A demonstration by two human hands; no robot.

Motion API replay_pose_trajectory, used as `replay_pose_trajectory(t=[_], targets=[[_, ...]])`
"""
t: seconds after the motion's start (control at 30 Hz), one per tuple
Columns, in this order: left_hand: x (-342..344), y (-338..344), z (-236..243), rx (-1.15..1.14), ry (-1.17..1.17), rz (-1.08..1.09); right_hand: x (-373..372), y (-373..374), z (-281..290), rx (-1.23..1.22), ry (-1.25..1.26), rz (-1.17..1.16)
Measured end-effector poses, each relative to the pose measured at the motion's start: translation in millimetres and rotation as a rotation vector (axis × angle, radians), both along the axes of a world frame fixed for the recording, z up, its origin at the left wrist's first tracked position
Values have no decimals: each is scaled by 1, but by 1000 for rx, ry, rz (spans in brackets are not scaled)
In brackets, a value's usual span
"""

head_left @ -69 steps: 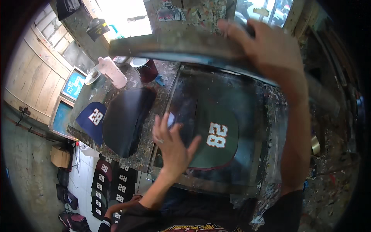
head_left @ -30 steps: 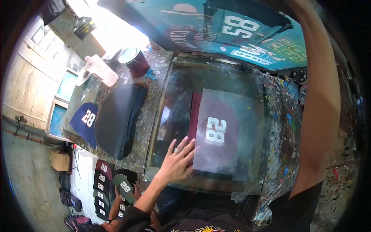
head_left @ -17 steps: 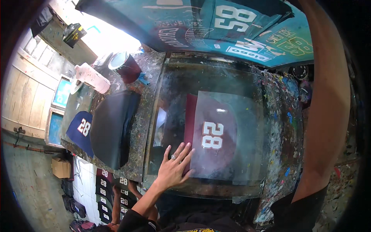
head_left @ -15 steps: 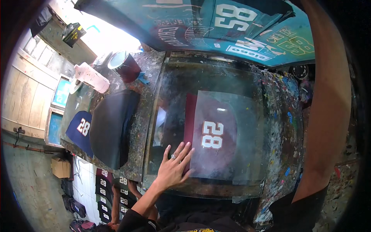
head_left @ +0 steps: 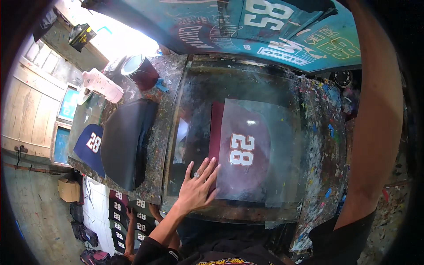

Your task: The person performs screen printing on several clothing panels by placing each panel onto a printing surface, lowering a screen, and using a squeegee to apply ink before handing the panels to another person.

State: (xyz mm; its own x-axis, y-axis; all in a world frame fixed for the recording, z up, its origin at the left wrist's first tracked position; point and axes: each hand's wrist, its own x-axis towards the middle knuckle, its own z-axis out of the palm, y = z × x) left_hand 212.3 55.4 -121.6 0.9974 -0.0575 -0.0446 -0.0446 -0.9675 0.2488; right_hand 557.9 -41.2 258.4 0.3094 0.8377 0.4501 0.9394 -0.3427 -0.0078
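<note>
My left hand [head_left: 198,183] lies with its fingers apart on the lower left edge of a maroon rounded fabric panel [head_left: 216,128], a ring on one finger. A clear plastic sheet [head_left: 282,176] covers most of the panel, and white outlined numerals show through it. Both lie on a dark glossy board [head_left: 194,84]. On the right, my right arm reaches up past the top edge; its hand is out of view. Tilted up at the far side stands a blue printing screen [head_left: 247,44] with stencilled designs.
Left of the board are a stack of black panels [head_left: 126,145], a navy printed panel [head_left: 88,143], a pink bottle [head_left: 104,86] and a paint-stained tub [head_left: 141,73]. Another person's arms [head_left: 130,229] show over printed pieces at the lower left. A cardboard box [head_left: 69,190] stands beyond.
The whole view has shifted slightly. My left hand keeps to the panel's edge, its fingers barely moved. The raised screen remains tilted up.
</note>
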Motion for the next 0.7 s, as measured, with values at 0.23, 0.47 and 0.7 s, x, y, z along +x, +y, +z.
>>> replay_pose_trajectory(t=[0.23, 0.47, 0.7], targets=[[-12, -4, 1, -158, -152, 64, -1, -1, -1, 0, 1, 2], [77, -135, 77, -905, -81, 25, 22, -3, -4, 18, 27, -27], [60, 20, 213, 334, -861, 500, -140, -42, -114, 142, -141, -268]])
